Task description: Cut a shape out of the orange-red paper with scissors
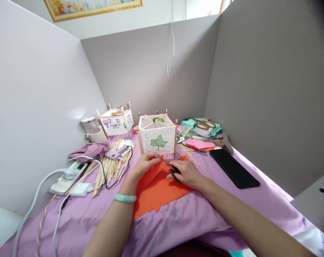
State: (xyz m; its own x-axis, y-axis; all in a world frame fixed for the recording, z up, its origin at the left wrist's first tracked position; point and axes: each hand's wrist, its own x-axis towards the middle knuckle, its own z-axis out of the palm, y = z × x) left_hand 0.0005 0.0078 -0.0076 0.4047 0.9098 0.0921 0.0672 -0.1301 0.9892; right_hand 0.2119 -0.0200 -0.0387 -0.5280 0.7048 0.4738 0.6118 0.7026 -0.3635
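Orange paper [162, 191] lies on the purple cloth right in front of me, with a cut edge and a loose pointed flap at its lower side. My left hand [145, 165] pinches the upper part of the paper, fingers closed, a green bangle on that wrist. My right hand [187, 173] is closed round the black handles of small scissors [174, 171], whose blades point up and left toward the left fingertips, over the paper. Just beyond the hands stands a white paper lantern [158, 140] with a wooden stick frame and a green leaf drawing.
At left are wooden sticks [110, 171], a purple glue gun [117, 153], a power strip [68, 178] with cables, a jar [93, 129] and a second lantern [116, 123]. At right lie a black phone [233, 167], red-handled pliers [195, 147] and gold-handled scissors [204, 124]. Grey panels surround the table.
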